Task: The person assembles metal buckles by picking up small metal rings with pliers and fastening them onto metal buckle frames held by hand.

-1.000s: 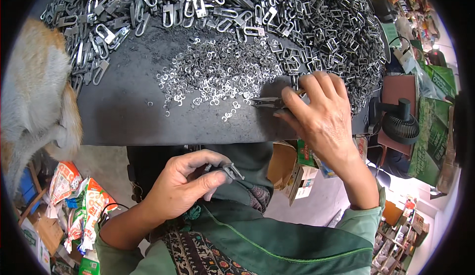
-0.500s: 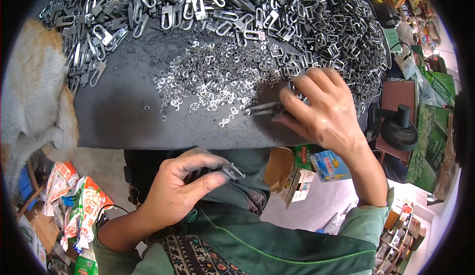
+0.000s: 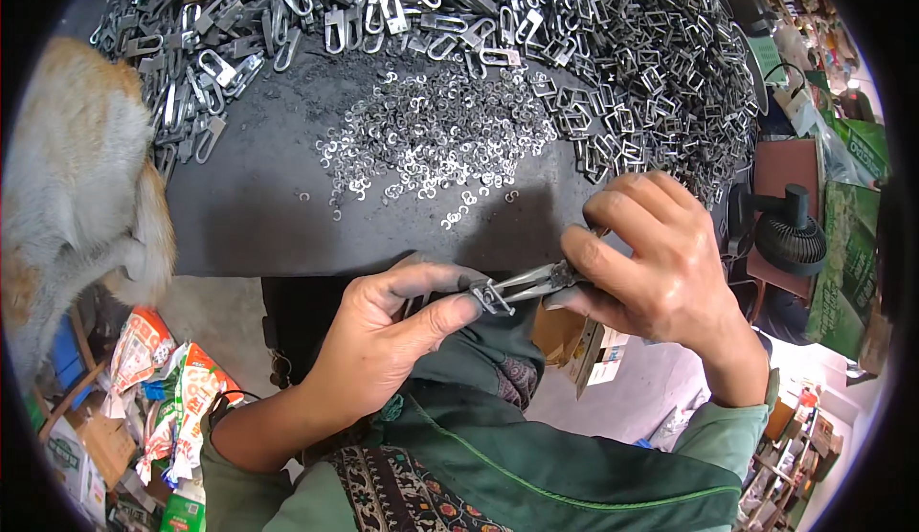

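My left hand (image 3: 397,326) pinches a small metal bracket (image 3: 493,296) between thumb and fingers, just past the table's near edge. My right hand (image 3: 651,254) is closed around long-nosed pliers (image 3: 531,283), whose jaws point left and meet the bracket. Whether a clip sits in the jaw tips is too small to tell. Beyond my hands, a heap of small C-shaped metal clips (image 3: 440,139) is spread on the dark table (image 3: 249,235). Several clips lie loose at its near side.
Long looped metal parts (image 3: 383,10) pile along the far side, and rectangular metal frames (image 3: 651,82) heap at the right. A furry animal (image 3: 81,168) rests at the left edge. A small black fan (image 3: 791,230) stands at the right; packets (image 3: 182,398) lie below left.
My right hand has brought the pliers back from the clip heap, toward me, to the bracket. My left hand still holds the bracket, slightly higher. The view has shifted a little.
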`<state>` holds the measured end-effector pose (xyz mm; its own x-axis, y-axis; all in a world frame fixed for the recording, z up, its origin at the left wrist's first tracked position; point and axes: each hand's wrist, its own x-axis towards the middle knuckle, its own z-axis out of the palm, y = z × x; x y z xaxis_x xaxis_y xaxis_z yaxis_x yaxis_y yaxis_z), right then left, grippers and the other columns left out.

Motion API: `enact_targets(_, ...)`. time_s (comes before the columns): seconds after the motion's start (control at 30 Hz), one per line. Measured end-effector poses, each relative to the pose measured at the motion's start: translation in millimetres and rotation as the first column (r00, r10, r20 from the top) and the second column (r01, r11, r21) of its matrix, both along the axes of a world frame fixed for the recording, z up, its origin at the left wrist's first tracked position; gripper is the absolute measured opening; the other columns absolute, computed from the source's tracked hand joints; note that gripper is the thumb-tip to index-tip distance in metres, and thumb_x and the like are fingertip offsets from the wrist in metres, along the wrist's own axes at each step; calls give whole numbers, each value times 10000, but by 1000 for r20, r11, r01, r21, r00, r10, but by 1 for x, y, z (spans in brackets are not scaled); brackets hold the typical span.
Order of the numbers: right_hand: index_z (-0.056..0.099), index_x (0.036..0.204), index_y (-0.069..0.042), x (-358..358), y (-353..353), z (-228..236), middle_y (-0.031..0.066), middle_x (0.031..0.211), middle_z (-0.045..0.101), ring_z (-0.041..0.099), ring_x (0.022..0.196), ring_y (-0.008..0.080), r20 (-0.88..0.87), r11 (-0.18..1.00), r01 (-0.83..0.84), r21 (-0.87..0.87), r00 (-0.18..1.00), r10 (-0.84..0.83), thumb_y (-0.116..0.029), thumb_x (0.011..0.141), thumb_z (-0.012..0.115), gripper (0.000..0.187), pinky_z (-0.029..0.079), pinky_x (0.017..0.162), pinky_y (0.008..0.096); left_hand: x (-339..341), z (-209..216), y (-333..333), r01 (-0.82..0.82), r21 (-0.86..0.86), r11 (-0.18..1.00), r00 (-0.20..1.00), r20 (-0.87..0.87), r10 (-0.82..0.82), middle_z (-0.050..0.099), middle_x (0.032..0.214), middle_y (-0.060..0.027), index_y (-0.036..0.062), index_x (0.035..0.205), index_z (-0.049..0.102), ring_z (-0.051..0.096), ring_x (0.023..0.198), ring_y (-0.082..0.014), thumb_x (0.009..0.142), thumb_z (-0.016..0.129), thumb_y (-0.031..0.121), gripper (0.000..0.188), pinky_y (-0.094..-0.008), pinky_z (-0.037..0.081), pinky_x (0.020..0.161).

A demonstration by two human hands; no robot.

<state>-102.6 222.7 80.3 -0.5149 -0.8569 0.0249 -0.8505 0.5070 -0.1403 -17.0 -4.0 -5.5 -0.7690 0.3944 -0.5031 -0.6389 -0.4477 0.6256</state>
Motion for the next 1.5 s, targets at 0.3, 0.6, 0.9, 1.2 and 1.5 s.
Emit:
enact_targets(0.3, 573, 820, -91, 39, 6, -9, 46, 778, 485, 529, 739, 233, 141, 982, 189, 2, 972, -188, -325, 701, 747, 315, 400, 627, 353, 5, -3, -1, 81, -250, 965, 960, -240, -143, 585, 869, -19, -33, 1009, 655, 445, 639, -41, 903, 631, 73, 153, -197, 352, 558)
enact_targets(0.6, 593, 888, -23, 56, 90, -66, 147, 784, 566, 580, 741, 355, -113, 541, 788, -294, 534, -838, -27, 707, 690, 206, 475, 633, 424, 43, -59, -16, -33, -256, 966, 999, -18, 29, 629, 1062, -146, -6, 1355, 392, 647, 895, -198, 929, 430, 25, 428, -238, 501, 717)
enact_targets(0.9, 585, 850, -35, 46, 110, -87, 122, 778, 580, 595, 760, 331, -296, 571, 787, -234, 502, -812, -30, 664, 697, 218, 482, 661, 416, 26, -35, 8, 239, -287, 928, 964, -42, -261, 671, 883, -134, -20, 1206, 535, 644, 644, -156, 975, 475, 92, 263, -238, 500, 544)
enact_targets(1.2, 582, 877, -27, 72, 20, -62, -33, 784, 546, 456, 750, 36, 951, 385, 899, -207, 278, -138, -99, 888, 663, 108, 393, 661, 227, 2, 1, 28, 208, -271, 940, 948, -183, -262, 649, 773, -76, -30, 1066, 635, 539, 549, -56, 982, 523, 112, 200, -188, 398, 481)
enact_targets(1.5, 571, 883, -40, 81, -8, -69, -19, 723, 501, 430, 673, 49, 915, 441, 856, -271, 371, -157, -128, 909, 657, 126, 377, 588, 238, 4, -1, 17, 180, -173, 968, 961, -177, -210, 635, 734, -19, 0, 1076, 656, 511, 550, -30, 940, 622, 133, 193, -229, 401, 473)
